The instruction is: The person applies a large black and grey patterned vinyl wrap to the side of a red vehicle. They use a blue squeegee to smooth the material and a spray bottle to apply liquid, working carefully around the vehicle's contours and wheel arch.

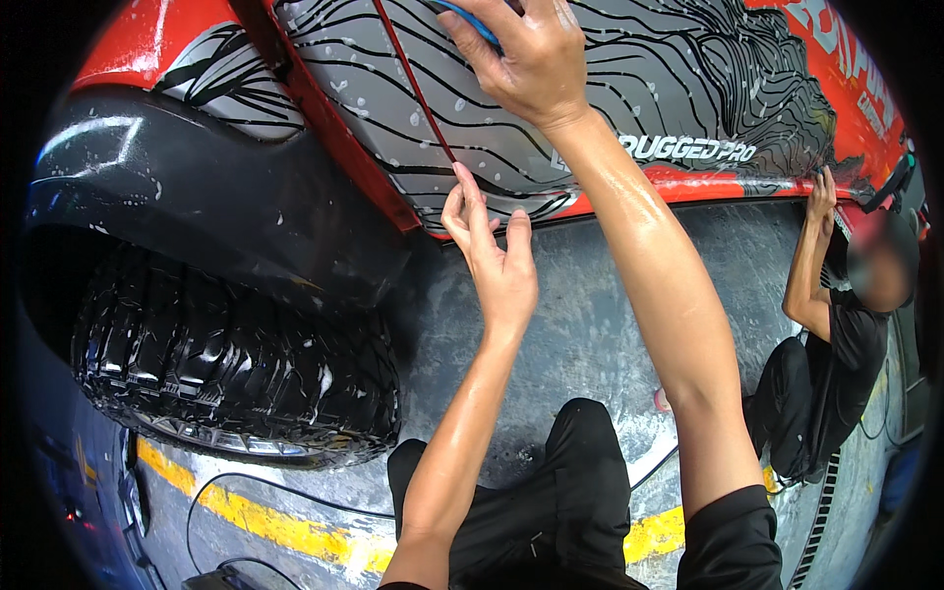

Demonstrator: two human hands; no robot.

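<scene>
A car's side panel (649, 88) with a grey-and-black wavy-line design and red edges fills the top of the view, spotted with wet drops. My right hand (536, 64) reaches up over it, fingers closed on a blue thing (477, 18) with a curved edge. The upper frame edge cuts that thing off, so its kind does not show. Lower and to the left, my left hand (497, 261) is held palm up, fingers loosely bent and apart, nothing in it. Its fingertip lies at the lower end of a thin red line (418, 88) running down the panel.
A black tyre (236, 354) with whitish suds sits under a dark wheel arch (197, 187) on the left. To the right, another person (836, 344) crouches, a hand at the panel's lower edge. A black hose (265, 477) crosses the floor by a yellow stripe (265, 516).
</scene>
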